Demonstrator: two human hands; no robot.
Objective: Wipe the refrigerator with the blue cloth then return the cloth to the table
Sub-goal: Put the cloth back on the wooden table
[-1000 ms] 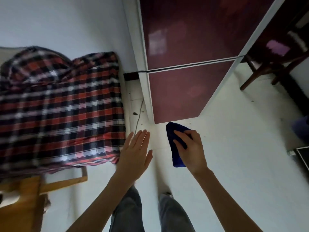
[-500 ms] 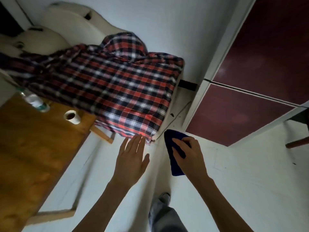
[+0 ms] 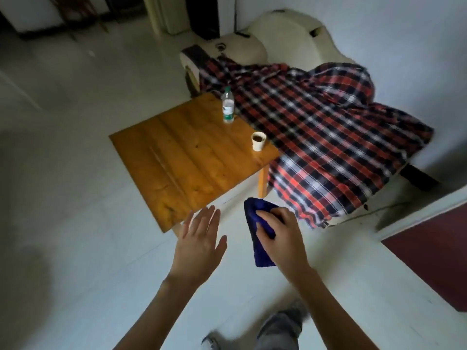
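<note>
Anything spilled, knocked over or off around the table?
Nothing spilled or damaged. The bottle and the cup stand upright on the table, the cup holding dark liquid. Only the plaid sheet looks untidy: rumpled over the sofa, its hem down at the floor. The right hand holds the blue cloth.

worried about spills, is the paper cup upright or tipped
Upright: the paper cup stands on its base on the wooden table, mouth up.

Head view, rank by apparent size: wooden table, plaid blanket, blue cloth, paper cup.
1. plaid blanket
2. wooden table
3. blue cloth, nearer the camera, partly under the right hand
4. paper cup
</note>
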